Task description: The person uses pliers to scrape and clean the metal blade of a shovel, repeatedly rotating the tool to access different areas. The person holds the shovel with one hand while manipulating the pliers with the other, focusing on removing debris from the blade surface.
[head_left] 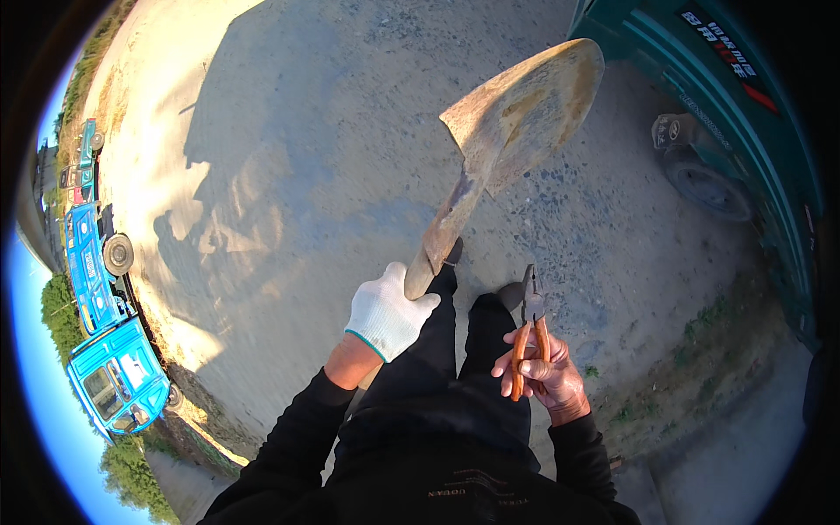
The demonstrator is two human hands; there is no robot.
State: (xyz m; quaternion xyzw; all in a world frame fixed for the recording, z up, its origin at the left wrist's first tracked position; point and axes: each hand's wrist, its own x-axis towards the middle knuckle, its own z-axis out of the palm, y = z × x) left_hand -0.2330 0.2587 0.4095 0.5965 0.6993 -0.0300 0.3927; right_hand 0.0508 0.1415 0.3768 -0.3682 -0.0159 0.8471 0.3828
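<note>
Head view, L to R: blue truck (114, 367) parked far left on a sunlit dirt yard (289, 131). Gloved left hand (388, 312) wrapped tight round a shovel (516, 114) shaft; blade points up-right, away from body. Bare right hand (547, 376) pinches orange-handled pliers (530, 337), nose up, w/ jaws near-closed. Green vehicle (735, 114) stands right.

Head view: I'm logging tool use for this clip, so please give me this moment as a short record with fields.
setting: outdoors, dirt and gravel ground in sun and shadow
left hand: white glove, gripping the shovel handle
shovel: worn, rusty blade raised off the ground, pointing away from the person
right hand: bare, holding pliers
pliers: orange handles, dark head pointing up
clothing: dark sleeves and trousers
nearby: blue truck at left, green vehicle at right
</note>
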